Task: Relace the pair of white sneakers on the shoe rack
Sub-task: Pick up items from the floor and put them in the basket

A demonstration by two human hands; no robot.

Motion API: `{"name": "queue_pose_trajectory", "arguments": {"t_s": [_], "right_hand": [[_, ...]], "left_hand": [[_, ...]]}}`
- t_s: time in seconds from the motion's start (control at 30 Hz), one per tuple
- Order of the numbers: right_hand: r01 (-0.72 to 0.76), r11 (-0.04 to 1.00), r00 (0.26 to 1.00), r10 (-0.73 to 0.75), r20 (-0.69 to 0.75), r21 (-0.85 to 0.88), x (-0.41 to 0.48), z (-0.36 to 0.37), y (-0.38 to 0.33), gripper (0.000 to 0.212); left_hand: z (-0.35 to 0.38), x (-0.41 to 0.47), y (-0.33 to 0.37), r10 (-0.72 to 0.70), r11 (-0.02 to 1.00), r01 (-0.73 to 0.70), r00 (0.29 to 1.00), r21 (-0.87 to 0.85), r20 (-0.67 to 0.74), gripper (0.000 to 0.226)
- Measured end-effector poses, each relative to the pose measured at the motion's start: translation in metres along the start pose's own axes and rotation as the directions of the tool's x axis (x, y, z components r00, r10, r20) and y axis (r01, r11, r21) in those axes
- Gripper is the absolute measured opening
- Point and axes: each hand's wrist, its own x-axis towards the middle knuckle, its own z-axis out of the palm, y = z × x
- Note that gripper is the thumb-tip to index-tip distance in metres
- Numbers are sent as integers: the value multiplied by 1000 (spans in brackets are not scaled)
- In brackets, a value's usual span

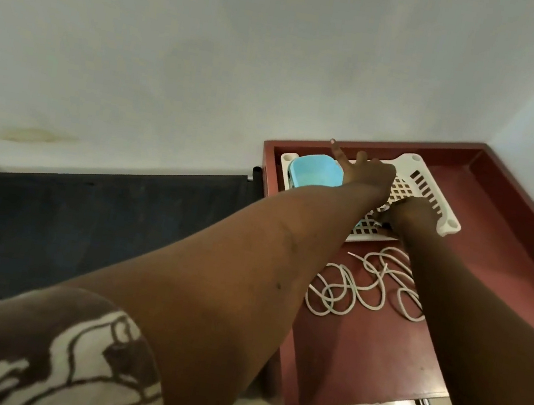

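White shoelaces (363, 288) lie in loose loops on the red-brown counter (357, 354), just in front of a white lattice tray (406, 162) holding a light blue tub (315, 171). The left hand (367, 172) reaches over the tray, fingers spread wide. The right hand (411, 213) sits at the tray's near edge, and I cannot tell its grip.

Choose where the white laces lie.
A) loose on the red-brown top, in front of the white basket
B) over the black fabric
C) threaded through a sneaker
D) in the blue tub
A: the white laces lie in loose loops on the red-brown top, just nearer than the white basket.
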Motion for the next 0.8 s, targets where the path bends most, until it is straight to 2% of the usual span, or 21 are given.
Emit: {"name": "queue_pose_trajectory", "arguments": {"t_s": [0.07,0.1,0.13,0.17,0.27,0.33,0.4,0.53,0.67,0.8], "right_hand": [[37,991,999,-39,-10,-126,-2,3,-3,9],[59,978,997,-67,-32,-199,-4,3,-5,12],[61,961,994,-83,-72,-271,-5,5,-7,27],[60,950,989,-97,-108,-307,-11,4,-10,33],[90,938,960,-172,-221,-335,-28,2,-22,30],[130,919,918,-254,-304,-372,-49,6,-38,28],[212,886,875,-360,-324,-412,-77,21,-58,28],[457,792,785,-573,-234,-405,-146,77,-96,27],[655,621,693,-721,16,-430,-226,156,-119,27],[807,505,576,-788,217,-306,-325,250,-139,27]], "left_hand": [[5,-1,-5,17,998,-16,999,59,-29,22],[4,-2,-9,30,997,-26,998,74,-50,19],[0,-4,-12,49,996,-43,996,79,-76,15],[-5,-6,-17,70,994,-60,990,88,-123,11],[-22,-13,-41,115,989,-82,946,120,-302,21],[-32,-27,-64,103,995,-92,911,46,-399,28],[-36,-49,-94,54,996,-82,879,-40,-473,31],[-31,-123,-170,-28,975,-125,747,-182,-664,36],[-23,-216,-254,-250,955,55,675,-290,-694,24],[-20,-320,-348,-479,877,300,481,-376,-734,24]]}}
